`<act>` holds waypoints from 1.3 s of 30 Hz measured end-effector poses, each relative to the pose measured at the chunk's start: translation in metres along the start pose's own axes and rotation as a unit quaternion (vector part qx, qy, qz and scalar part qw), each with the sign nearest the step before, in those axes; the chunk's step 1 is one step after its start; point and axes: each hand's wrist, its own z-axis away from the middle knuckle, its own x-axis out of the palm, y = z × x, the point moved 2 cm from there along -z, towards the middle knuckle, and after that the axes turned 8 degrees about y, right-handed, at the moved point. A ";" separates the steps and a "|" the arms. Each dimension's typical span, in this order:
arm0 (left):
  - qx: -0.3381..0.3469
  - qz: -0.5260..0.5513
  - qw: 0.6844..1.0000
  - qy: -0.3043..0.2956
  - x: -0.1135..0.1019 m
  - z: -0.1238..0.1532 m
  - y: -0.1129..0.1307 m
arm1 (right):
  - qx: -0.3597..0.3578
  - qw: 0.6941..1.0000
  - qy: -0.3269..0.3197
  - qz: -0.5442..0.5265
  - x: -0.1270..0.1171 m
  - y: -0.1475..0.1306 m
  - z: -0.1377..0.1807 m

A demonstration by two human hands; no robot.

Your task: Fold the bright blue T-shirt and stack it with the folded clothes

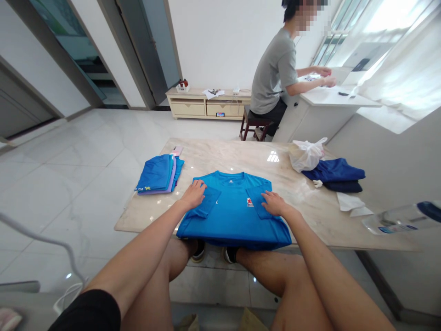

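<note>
A bright blue T-shirt (231,216) lies flat on the marble table (213,156), its hem hanging over the near edge. Both sleeves are folded inward onto the chest. My left hand (193,194) presses flat on the left folded sleeve, fingers spread. On the right folded sleeve rests my right hand (274,203), beside a small red and white chest logo (250,202). Neither hand grips the cloth.
A stack of folded blue and purple shirts (159,174) sits at the table's left. At the right lie dark blue garments (336,174), a white plastic bag (306,155) and white paper (351,202). A plastic bottle (396,219) lies far right. A seated person (275,78) works at a white counter behind.
</note>
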 end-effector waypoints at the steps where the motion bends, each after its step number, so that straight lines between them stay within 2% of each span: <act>1: -0.014 -0.005 1.000 -0.002 -0.004 -0.001 0.002 | -0.001 1.000 0.004 -0.001 -0.003 -0.002 0.000; 7: -0.054 -0.001 0.997 -0.050 -0.018 -0.012 0.021 | -0.006 0.998 0.066 -0.022 -0.027 -0.017 0.006; 11: -0.057 0.003 0.996 -0.063 -0.026 -0.019 0.039 | -0.010 0.995 0.097 -0.035 -0.044 -0.040 0.014; 16: -0.053 -0.005 0.996 -0.069 -0.035 -0.027 0.063 | -0.018 0.994 0.093 -0.057 -0.062 -0.070 0.017; 20: -0.057 -0.010 0.995 -0.078 -0.036 -0.027 0.067 | -0.009 0.994 0.093 -0.062 -0.069 -0.080 0.012; 24: -0.067 -0.012 0.993 -0.101 -0.030 -0.018 0.058 | 0.022 0.993 0.103 -0.055 -0.066 -0.075 0.011; 30: -0.063 -0.005 0.985 -0.158 -0.011 -0.002 0.048 | 0.061 0.993 0.080 -0.062 -0.049 -0.047 0.013; 39: -0.075 0.001 0.980 -0.183 0.006 -0.002 0.040 | 0.052 0.996 0.005 -0.071 -0.018 -0.026 -0.001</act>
